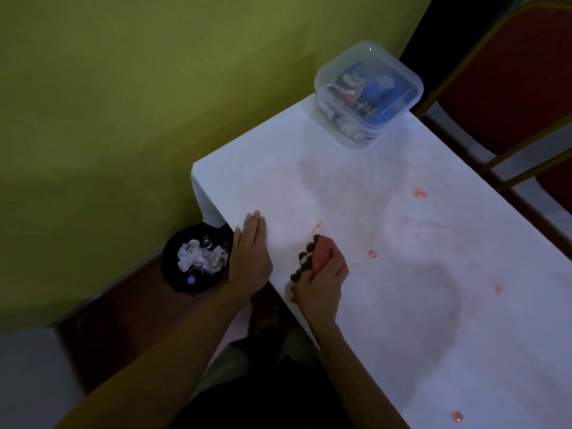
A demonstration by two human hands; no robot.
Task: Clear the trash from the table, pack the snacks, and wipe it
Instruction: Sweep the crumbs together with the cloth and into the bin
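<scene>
The left hand (252,249) lies flat on the near-left edge of the white table (402,320), palm down, with its fingers straight, together and pointing to 12 o'clock; it holds nothing. The forearm runs down to 7 o'clock. At 3 o'clock of it, just apart, the right hand (318,287) rests on the tabletop with its fingers curled round a pink cloth (325,250), which sticks out of the fist toward 12 o'clock and presses on the surface.

The cloth is a bunched, rounded wad. Small pink spots (420,193) dot the white top from 1 to 5 o'clock of the cloth, and a faint pinkish smear spreads toward 12 o'clock. A clear snack box (368,94) with its lid on stands on the far corner at 1 o'clock, with blue and other wrappers showing through its walls. A black bin (198,258) on the floor, at 9 o'clock of the left hand, holds crumpled paper and a can.

A row of dark round beads (301,256) lies along the right hand's left side; whether it is a bracelet is unclear. The scene is dim, the wrappers are unreadable, and a red chair (510,72) at 2 o'clock is cut by the frame.
</scene>
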